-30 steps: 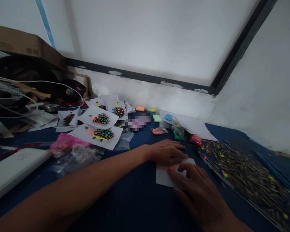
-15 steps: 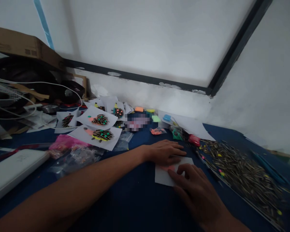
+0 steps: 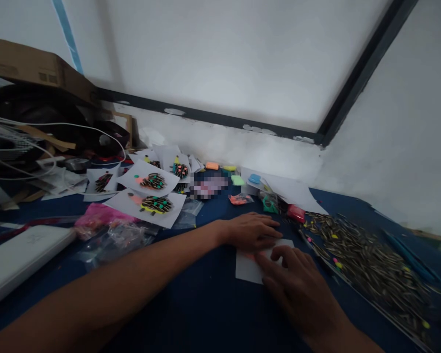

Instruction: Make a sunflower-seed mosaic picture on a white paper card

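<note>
A small white paper card (image 3: 247, 270) lies on the blue table, with a flat patch of orange clay (image 3: 249, 255) on it, partly covered by my hands. My left hand (image 3: 250, 232) rests across the card's far edge, palm down and fingers stretched out. Over the card's right side is my right hand (image 3: 301, 282); its index fingertip touches the orange clay and the other fingers are loosely bent. I see nothing gripped in either hand.
Finished cards of seeds and clay (image 3: 156, 204) lie to the left, beside plastic bags (image 3: 123, 240) and a white box (image 3: 25, 257). Colored clay packs (image 3: 296, 213) stand behind my hands. Striped sunflower seeds (image 3: 375, 264) spread in a heap on the right.
My right index finger has shifted slightly on the orange clay, and the right fingers sit a little lower. My left hand stays nearly still on the card.
</note>
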`<state>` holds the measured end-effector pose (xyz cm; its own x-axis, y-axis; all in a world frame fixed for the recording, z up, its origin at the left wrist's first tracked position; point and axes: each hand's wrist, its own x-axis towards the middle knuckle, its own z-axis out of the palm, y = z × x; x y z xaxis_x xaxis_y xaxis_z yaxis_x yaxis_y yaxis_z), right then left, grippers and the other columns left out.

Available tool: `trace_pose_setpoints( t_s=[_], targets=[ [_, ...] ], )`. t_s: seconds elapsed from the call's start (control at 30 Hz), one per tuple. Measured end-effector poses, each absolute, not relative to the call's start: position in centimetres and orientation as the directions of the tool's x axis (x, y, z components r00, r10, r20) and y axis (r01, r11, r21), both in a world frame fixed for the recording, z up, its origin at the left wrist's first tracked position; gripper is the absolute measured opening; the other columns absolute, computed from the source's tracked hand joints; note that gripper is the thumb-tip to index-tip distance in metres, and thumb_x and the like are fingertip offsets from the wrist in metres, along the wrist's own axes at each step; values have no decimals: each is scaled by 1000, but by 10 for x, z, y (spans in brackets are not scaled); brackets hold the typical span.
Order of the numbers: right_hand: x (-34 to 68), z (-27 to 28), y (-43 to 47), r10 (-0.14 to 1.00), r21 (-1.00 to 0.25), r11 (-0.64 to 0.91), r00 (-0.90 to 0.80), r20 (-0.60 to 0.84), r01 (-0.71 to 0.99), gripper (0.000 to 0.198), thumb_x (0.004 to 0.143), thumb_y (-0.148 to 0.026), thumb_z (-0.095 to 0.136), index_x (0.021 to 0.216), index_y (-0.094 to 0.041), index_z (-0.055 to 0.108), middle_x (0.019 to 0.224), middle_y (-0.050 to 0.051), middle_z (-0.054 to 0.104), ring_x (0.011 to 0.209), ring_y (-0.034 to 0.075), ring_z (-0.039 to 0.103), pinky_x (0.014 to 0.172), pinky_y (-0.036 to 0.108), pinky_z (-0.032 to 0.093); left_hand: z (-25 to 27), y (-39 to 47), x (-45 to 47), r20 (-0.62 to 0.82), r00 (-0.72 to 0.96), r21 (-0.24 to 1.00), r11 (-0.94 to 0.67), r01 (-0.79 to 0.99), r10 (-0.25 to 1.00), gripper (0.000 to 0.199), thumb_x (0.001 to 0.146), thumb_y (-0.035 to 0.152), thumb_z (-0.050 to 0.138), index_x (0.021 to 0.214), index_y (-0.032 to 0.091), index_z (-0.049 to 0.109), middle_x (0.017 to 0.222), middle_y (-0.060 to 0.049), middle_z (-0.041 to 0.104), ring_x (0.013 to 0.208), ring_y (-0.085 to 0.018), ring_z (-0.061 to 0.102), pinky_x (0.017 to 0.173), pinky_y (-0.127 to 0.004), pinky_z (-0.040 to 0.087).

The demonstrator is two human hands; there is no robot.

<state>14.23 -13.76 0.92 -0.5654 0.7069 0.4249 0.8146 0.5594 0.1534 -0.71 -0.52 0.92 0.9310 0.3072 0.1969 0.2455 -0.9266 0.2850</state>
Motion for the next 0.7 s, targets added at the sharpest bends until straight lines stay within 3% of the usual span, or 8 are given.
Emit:
trace_pose_setpoints(
  t_s=[0.3,0.43,0.7],
  targets=[
    [142,10,-140,686,114,570,-548,479,814,28,95,-28,38,106,-21,63,87,8,57,74,19,53,64,33,44,8,-5,-7,230,925,292,-928,231,302,38,95,32,45,130,18,51,145,-8,40,136,-24,33,111,-41,27],
    [142,10,-141,679,102,564,-531,507,819,29,95,-27,37,102,-20,64,84,7,57,73,18,54,63,31,44,6,-4,-6,237,926,296,-930,220,295,43,95,32,44,136,19,44,145,-6,42,136,-22,33,112,-39,26],
    [142,6,-140,709,117,549,-535,460,828,30,93,-29,41,112,-24,63,89,8,57,76,20,54,65,33,43,9,-6,-6,213,936,272,-937,217,279,41,97,33,38,134,17,48,146,-9,39,137,-25,30,112,-42,24]
  ],
)
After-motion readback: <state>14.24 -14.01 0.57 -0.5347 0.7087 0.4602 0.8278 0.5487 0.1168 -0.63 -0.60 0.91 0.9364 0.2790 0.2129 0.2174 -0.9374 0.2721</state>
